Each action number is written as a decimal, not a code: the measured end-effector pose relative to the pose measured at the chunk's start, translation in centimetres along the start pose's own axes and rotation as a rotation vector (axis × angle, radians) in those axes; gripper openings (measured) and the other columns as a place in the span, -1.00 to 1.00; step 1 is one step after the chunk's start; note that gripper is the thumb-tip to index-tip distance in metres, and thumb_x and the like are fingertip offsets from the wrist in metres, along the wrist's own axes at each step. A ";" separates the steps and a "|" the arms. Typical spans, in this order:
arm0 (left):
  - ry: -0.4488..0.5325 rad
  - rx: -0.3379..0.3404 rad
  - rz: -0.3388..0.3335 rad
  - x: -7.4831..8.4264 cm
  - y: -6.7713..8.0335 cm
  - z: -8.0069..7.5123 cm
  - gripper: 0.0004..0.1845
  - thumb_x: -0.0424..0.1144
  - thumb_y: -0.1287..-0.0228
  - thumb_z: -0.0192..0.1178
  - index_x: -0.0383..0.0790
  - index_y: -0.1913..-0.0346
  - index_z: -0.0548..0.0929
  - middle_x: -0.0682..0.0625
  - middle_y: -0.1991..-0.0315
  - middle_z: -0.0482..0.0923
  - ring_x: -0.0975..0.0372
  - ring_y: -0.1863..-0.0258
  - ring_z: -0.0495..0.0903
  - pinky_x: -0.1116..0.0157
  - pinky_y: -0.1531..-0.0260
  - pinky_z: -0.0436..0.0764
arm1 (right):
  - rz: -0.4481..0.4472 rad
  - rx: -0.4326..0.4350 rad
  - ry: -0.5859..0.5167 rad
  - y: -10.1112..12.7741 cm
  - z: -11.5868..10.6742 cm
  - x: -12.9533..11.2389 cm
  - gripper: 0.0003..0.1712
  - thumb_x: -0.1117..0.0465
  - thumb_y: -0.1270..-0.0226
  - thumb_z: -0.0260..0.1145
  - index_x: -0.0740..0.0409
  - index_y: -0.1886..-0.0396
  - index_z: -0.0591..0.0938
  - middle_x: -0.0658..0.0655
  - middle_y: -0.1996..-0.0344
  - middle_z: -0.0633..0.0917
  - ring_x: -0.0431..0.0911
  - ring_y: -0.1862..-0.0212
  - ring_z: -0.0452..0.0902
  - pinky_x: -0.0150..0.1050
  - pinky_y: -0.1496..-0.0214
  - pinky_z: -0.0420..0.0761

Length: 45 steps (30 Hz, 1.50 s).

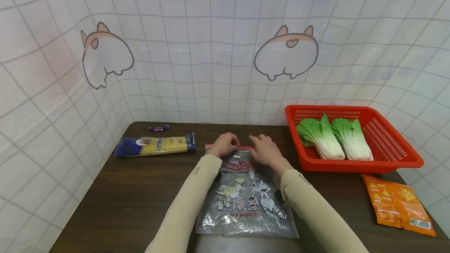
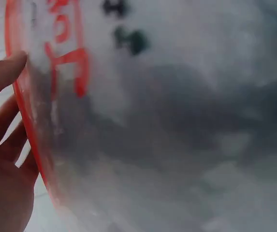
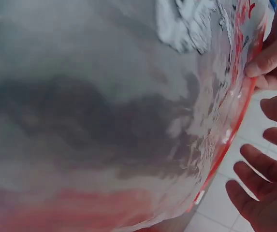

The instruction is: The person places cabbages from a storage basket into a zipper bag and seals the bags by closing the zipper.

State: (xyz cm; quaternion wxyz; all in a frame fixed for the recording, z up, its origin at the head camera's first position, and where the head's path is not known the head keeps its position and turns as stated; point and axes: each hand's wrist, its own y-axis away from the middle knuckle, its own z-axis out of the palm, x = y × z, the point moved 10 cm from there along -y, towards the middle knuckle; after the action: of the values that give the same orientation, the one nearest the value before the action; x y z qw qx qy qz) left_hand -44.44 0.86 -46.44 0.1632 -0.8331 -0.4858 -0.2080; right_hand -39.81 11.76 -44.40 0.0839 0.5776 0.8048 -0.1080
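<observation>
I logged the bag [image 1: 242, 190] lying on the table [image 1: 140, 194]; left hand [image 1: 224, 145] pinched its red top edge, fingers of the right hand [image 1: 267, 152] spread beside it. Step, I judged: opening or sealing; next needed a right-hand pinch.

Showing clear, glossy, wrinkled plastic in the zip bag [image 1: 246, 194] toward the near edge of the dark, smooth wood-look table [image 1: 140, 190], shiny film on the yellow-and-blue packet [image 1: 154, 146] near the far left corner, and smooth moulded plastic in the basket [image 1: 362, 164] at the far right corner.
</observation>
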 end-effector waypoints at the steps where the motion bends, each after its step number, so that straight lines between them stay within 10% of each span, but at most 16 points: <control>1: 0.007 -0.003 0.007 0.1 0.1 -0.2 -0.94 -0.31 -0.22 0.33 -0.22 0.29 0.74 -0.01 0.25 0.68 0.17 0.19 0.60 0.20 0.06 0.55 | 0.003 -0.001 -0.012 0.0 0.0 -0.1 -0.43 0.11 -0.38 0.25 0.22 -0.33 0.47 0.34 -0.10 0.52 0.24 -0.13 0.43 0.14 -0.15 0.47; 13: 0.162 -0.116 -0.054 1.5 2.6 -2.9 -0.91 -0.28 -0.31 0.26 -0.20 0.23 0.72 0.02 0.28 0.68 0.27 0.36 0.53 0.37 0.35 0.50 | 0.008 -0.140 -0.229 0.8 -1.1 -1.5 -0.62 0.10 -0.42 0.23 0.22 -0.10 0.58 0.16 0.21 0.68 -0.04 0.34 0.52 -0.09 0.19 0.64; 22: 0.478 -0.617 0.108 5.7 8.0 -1.9 -0.58 0.06 -0.53 -0.07 -0.05 -0.16 0.64 0.08 -0.04 0.61 0.29 0.03 0.58 0.23 0.03 0.55 | -0.175 -0.074 -0.250 2.4 -4.3 -3.2 -0.78 0.07 -0.47 0.18 0.05 0.29 0.67 -0.08 0.55 0.60 -0.18 0.53 0.43 -0.26 0.42 0.50; 27: 0.641 -0.712 0.133 6.3 9.9 -1.6 -0.62 -0.06 -0.55 -0.06 -0.13 -0.22 0.57 -0.06 0.09 0.68 0.19 0.19 0.66 0.20 0.19 0.65 | -0.188 -0.061 -0.303 3.6 -6.2 -3.9 -0.75 0.03 -0.45 0.20 -0.04 0.42 0.66 -0.11 0.59 0.61 -0.20 0.55 0.46 -0.26 0.46 0.48; 36: 0.856 -0.656 0.178 8.0 10.8 -3.1 -0.54 -0.12 -0.59 -0.14 -0.24 -0.39 0.39 -0.11 -0.31 0.42 0.00 -0.06 0.63 -0.04 0.04 0.61 | -0.178 -0.016 -0.469 4.2 -9.9 -3.8 -0.78 -0.01 -0.39 0.28 -0.01 0.38 0.66 -0.07 0.51 0.64 -0.13 0.43 0.58 -0.21 0.34 0.55; 45: 0.712 -0.351 0.216 9.0 9.7 -5.5 -0.74 -0.23 -0.39 0.19 -0.17 -0.09 0.57 -0.15 0.25 0.61 -0.07 0.45 0.65 -0.07 0.47 0.66 | -0.287 -0.112 -0.611 5.2 -10.9 -5.1 -0.76 0.07 -0.41 0.29 0.03 0.02 0.66 0.01 0.25 0.66 -0.06 0.25 0.52 -0.16 0.18 0.55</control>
State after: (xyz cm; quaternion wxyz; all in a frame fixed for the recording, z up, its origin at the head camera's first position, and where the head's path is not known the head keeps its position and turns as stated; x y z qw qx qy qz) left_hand -33.03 0.34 -37.85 0.1973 -0.7705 -0.2661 -0.5446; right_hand -33.40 11.70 -32.99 0.3365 0.3939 0.8203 -0.2424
